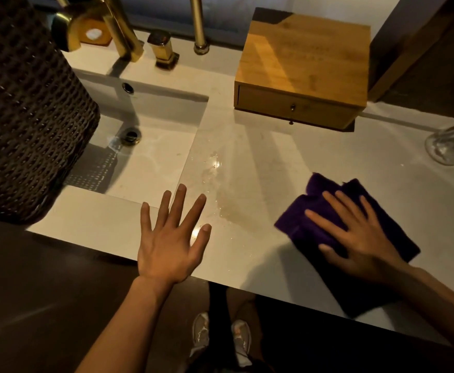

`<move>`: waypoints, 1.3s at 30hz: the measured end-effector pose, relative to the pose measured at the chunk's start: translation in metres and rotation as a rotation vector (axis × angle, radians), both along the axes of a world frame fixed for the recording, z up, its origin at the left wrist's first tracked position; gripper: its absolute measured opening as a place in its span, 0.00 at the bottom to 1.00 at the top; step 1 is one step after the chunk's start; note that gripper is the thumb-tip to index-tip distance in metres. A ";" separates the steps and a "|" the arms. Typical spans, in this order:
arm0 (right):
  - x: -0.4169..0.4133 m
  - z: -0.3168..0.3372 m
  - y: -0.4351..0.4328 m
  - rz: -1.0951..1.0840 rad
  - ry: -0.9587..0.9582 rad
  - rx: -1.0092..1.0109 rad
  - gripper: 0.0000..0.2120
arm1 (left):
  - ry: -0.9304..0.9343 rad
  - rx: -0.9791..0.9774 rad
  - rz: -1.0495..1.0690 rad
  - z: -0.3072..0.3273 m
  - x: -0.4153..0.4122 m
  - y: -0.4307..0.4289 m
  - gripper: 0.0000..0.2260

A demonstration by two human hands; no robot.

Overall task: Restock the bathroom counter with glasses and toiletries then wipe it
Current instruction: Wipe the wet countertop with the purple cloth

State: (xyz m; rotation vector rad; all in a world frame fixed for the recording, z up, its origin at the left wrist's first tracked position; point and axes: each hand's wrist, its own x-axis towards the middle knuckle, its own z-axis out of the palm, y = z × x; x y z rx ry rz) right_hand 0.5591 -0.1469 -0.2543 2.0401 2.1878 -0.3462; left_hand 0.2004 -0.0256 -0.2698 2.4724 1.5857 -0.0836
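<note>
Head view of a pale, polished stone bathroom counter (247, 146) with a rectangular sunken basin (150, 157) of the same smooth material at its left. The right hand (355, 235) lies flat, fingers spread, pressing on a folded purple cloth of soft, napped fabric (325, 208) at the near right of the counter; the palm bears down on the cloth and no fingers curl around it. The cloth's near corner hangs over the counter's front edge. The left hand (172, 238) is released and empty, fingers splayed, at the near edge of the counter just right of the basin's near corner; whether it touches the stone cannot be told. Between the two hands a thin, glossy film of water with scattered droplets (228, 208) lies on the stone. At the far right stands a square, flat-topped box of honey-coloured bamboo (306, 57) with a shallow drawer and a small dark knob on its near face. At the right edge, well apart from the cloth, the rounded base of a clear glass vessel (452, 144) shows, cropped by the frame. A brushed gold faucet of square section (118, 25) rises behind the basin, with a matching blocky handle (164, 48) beside it. A dark brown basket of woven wicker (26, 109), coarsely textured, fills the left.
</note>
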 end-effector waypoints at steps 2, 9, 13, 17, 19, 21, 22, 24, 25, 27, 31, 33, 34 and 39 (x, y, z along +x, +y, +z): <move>0.012 0.000 0.016 -0.100 -0.038 0.007 0.32 | 0.007 0.003 0.005 -0.001 0.000 0.000 0.28; -0.013 -0.001 0.130 -0.245 -0.031 0.065 0.30 | -0.032 -0.020 0.051 -0.001 -0.001 0.001 0.29; -0.052 -0.006 0.184 -0.106 -0.026 0.102 0.30 | -0.045 -0.017 0.061 -0.001 -0.001 0.001 0.30; -0.082 -0.006 0.199 0.179 -0.017 0.083 0.30 | -0.060 -0.012 0.074 -0.001 -0.001 0.001 0.31; -0.085 -0.004 0.189 0.317 -0.010 0.069 0.30 | -0.078 -0.003 0.087 0.000 -0.001 0.001 0.33; -0.085 -0.001 0.167 0.438 -0.004 0.061 0.31 | -0.102 -0.004 0.097 0.001 -0.001 0.001 0.34; -0.084 0.000 0.153 0.499 -0.012 0.054 0.31 | -0.109 -0.007 0.098 0.002 -0.001 0.001 0.34; -0.078 0.001 0.118 0.598 -0.035 0.019 0.31 | -0.108 -0.009 0.092 0.002 -0.002 0.000 0.35; -0.070 0.002 0.100 0.624 -0.036 -0.006 0.31 | -0.109 -0.008 0.089 0.003 -0.002 0.000 0.35; -0.047 0.004 0.062 0.606 0.007 -0.054 0.31 | -0.111 -0.010 0.089 0.003 -0.002 0.000 0.34; 0.008 0.005 -0.017 0.297 0.024 -0.022 0.29 | -0.105 -0.025 0.100 0.005 -0.001 0.000 0.34; 0.029 0.001 -0.053 0.061 -0.023 -0.008 0.31 | -0.106 -0.033 0.105 0.006 0.000 -0.001 0.34; 0.035 -0.002 -0.071 -0.056 -0.042 -0.009 0.33 | -0.106 -0.035 0.106 0.005 0.000 -0.001 0.34; -0.008 -0.005 -0.101 -0.577 -0.012 0.027 0.31 | -0.088 -0.040 0.101 0.003 -0.001 0.000 0.32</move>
